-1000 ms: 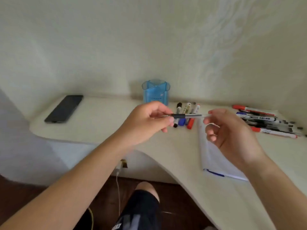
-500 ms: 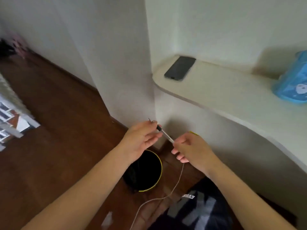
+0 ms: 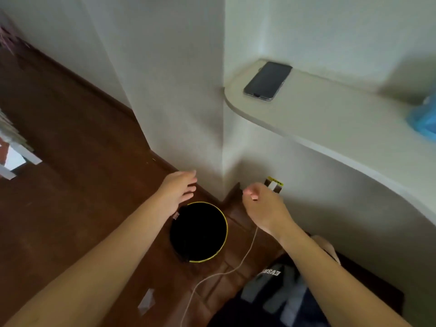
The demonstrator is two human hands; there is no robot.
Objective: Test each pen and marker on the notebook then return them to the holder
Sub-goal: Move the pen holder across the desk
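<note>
My left hand (image 3: pixel 179 187) hovers over the far-left rim of a black waste bin (image 3: pixel 225 230) on the floor, its fingers spread and empty. To the bin's right, my right hand (image 3: pixel 259 204) hangs with its fingers curled in, and nothing shows in it. No pen is visible in either hand. The blue pen holder (image 3: pixel 424 119) shows only as a blurred patch at the right edge, on the cream desk (image 3: pixel 330 128). The notebook and the other pens and markers are out of view.
A dark phone (image 3: pixel 267 81) lies on the desk's left end. A white cable (image 3: pixel 236 267) runs across the wooden floor from a wall plug (image 3: pixel 273 185). A wall corner stands just behind the bin. My lap fills the lower right.
The view swung from the desk down to the floor and bin. The pen that both hands held is gone from sight, and my left hand has opened over the bin.
</note>
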